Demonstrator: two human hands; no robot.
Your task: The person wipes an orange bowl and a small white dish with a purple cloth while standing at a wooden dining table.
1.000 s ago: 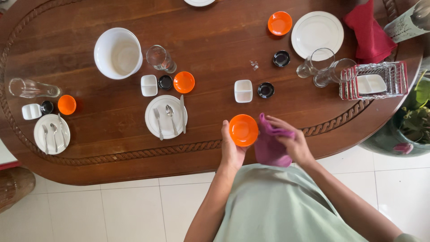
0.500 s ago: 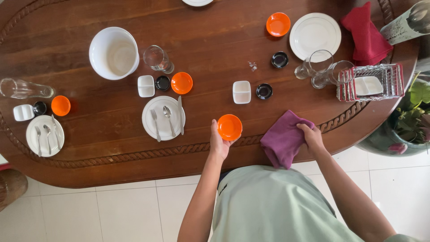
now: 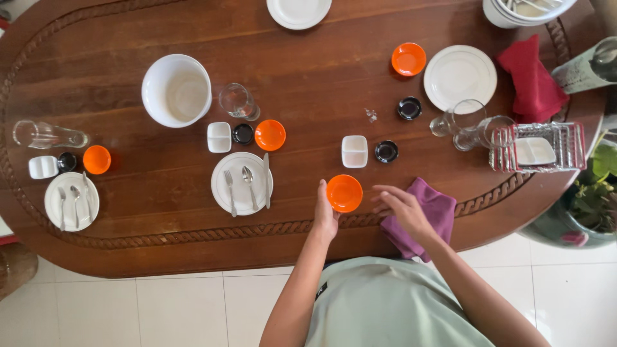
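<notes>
My left hand [image 3: 324, 212] holds a small orange bowl [image 3: 344, 193] at the near edge of the oval wooden table [image 3: 160, 51]. My right hand [image 3: 402, 209] hovers beside the bowl with its fingers spread, empty, above the left part of a purple cloth [image 3: 427, 215] lying on the table edge. Just beyond the bowl stand a white square dish [image 3: 354, 151] and a small black dish [image 3: 386, 151].
To the left lie a white plate with cutlery [image 3: 241, 183], an orange bowl [image 3: 270, 135], a glass [image 3: 236, 101] and a big white bowl [image 3: 176, 90]. On the right are a white plate [image 3: 459, 77], a red cloth [image 3: 532, 80], glass mugs [image 3: 469, 122] and a wire rack [image 3: 540, 148].
My left hand moved the orange bowl down toward the table. My right hand let go of the purple cloth, which now lies on the table edge, and moved left toward the bowl.
</notes>
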